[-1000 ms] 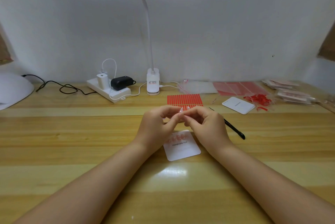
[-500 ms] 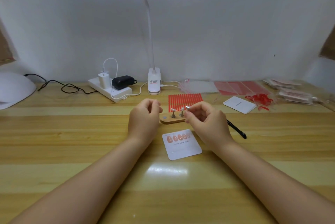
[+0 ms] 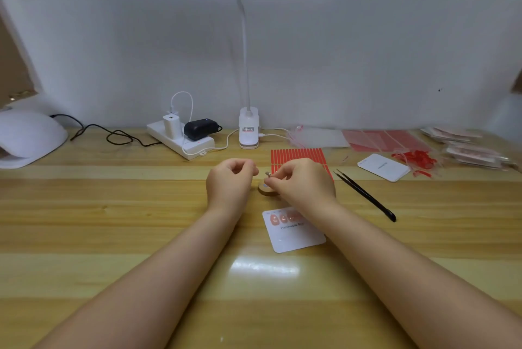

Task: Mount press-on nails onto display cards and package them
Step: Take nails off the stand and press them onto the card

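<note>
Landmark for all positions: the white display card (image 3: 296, 233) lying on the tabletop (image 3: 113, 221).

Right hand (image 3: 303, 183): positioned just beyond the card, over a small wooden holder (image 3: 267, 190). Its fingers are curled, the grip pinching a small metallic-looking piece (image 3: 267, 174) at the fingertips. Whether that piece carries a nail cannot be determined.

Left hand (image 3: 230, 183): beyond and to the left of the card, apart from the holder. Fingers curled toward the thumb; nothing can be made out between them, and whether the grip holds anything cannot be told.

Task item: three pink press-on nails (image 3: 282, 218) are visible in a row along the far edge of the card; the right forearm covers the rest of that row.

Other items: black tweezers (image 3: 364, 194) to the right of the card; a red strip sheet (image 3: 296, 155) beyond it, partly behind the right hand; a second white card (image 3: 382, 167) far right.

Assessment: the mounting step appears to be in hand, with the card partly filled. The next move likely calls for freeing a nail from its holder piece and seating it squarely in the next vacant place in the row. Packaging has not begun on this card.
</note>
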A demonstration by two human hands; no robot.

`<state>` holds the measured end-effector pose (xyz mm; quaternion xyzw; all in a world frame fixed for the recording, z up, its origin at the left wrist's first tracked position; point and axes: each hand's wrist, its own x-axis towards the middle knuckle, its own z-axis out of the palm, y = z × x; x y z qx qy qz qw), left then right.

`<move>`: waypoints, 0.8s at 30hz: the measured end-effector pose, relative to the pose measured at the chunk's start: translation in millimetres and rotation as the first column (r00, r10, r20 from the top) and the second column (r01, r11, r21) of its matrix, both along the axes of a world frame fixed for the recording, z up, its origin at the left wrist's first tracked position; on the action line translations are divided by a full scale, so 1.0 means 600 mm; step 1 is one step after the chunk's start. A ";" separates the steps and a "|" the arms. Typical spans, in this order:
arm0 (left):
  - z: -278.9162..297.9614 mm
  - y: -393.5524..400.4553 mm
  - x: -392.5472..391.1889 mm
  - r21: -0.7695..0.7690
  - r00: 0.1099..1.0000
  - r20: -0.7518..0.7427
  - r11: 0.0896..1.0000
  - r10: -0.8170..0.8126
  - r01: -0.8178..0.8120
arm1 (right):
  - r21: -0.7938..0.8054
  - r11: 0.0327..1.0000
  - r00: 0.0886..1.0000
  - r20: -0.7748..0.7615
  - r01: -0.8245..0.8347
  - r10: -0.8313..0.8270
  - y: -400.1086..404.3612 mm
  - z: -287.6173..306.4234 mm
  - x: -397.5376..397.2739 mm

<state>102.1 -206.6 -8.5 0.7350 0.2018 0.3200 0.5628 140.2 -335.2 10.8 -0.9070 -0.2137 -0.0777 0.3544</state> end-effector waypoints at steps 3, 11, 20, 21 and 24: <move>-0.001 0.001 0.001 -0.018 1.000 0.016 1.000 0.006 -0.006 | -0.059 0.997 0.999 0.016 0.048 -0.047 0.014 -0.007 0.001; 0.000 0.001 0.001 -0.003 1.000 0.008 1.000 -0.004 0.004 | -0.221 0.974 0.995 0.098 0.052 -0.031 0.014 -0.011 0.002; 0.011 -0.015 -0.019 0.214 0.990 0.096 0.974 -0.101 0.078 | 0.087 0.996 0.999 -0.037 -0.020 0.023 -0.024 0.023 0.000; 0.012 -0.020 -0.022 0.309 0.985 0.118 0.947 -0.128 0.086 | 0.208 0.977 0.992 -0.099 -0.057 0.079 -0.032 0.025 -0.002; 0.015 -0.033 -0.029 0.541 0.964 0.157 0.835 -0.216 0.099 | 0.377 0.914 0.965 -0.148 -0.147 0.216 -0.061 0.021 -0.012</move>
